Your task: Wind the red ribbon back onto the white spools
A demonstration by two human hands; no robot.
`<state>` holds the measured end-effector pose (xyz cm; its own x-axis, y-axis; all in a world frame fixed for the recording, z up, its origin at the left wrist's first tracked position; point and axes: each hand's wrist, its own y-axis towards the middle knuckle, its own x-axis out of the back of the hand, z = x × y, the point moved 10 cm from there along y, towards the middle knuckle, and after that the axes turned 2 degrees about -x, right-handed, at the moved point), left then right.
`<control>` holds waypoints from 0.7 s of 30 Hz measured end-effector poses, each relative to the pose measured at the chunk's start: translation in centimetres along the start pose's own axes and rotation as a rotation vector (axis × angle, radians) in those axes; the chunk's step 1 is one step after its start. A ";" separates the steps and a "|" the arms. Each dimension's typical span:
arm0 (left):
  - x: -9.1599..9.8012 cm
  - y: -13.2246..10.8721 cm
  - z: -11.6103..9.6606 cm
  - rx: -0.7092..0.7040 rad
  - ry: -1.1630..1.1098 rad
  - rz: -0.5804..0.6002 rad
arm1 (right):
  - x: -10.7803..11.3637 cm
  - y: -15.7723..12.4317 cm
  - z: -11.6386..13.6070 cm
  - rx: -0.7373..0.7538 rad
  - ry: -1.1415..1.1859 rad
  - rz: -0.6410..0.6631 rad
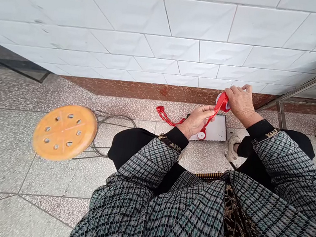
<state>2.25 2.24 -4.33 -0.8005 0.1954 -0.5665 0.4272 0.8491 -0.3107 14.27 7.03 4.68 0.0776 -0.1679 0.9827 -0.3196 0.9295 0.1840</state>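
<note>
"Hands apart or together, in the head view?"

"Near each other but apart, joined by red ribbon. The left hand pinches it; the right hand grips a roll."

"Where is the roll?"

"Raised over what looks like a tray on the floor, near the wall. Below the left hand shows a small reel; hanging or resting, I can't tell. Beyond that hand, to the left, lies a red loop."

"Which step is it?"

"Unwinding or winding, I judge; one moment won't settle which."

"And the next move calls for?"

"A firm roll, flat ribbon, even tension, and no snag in the loop, I'd say."
</note>
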 end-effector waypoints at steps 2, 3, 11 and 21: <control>-0.1 -0.1 -0.2 -0.018 0.009 0.006 | -0.1 0.1 -0.5 -0.018 0.003 0.005; -0.1 0.0 -0.3 -0.030 0.017 0.009 | -0.1 0.2 -0.8 -0.029 0.007 0.005; 0.7 0.6 0.4 -0.096 0.119 -0.015 | 0.4 0.3 -2.0 -0.072 0.026 -0.043; -3.5 -4.8 1.2 0.019 1.210 0.443 | 6.3 0.4 -11.8 -0.452 -0.092 -0.141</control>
<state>3.55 -3.16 -1.78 -0.4551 0.7843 0.4216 0.7510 0.5925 -0.2915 25.74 10.23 10.69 0.0006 -0.3117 0.9502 0.1324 0.9419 0.3088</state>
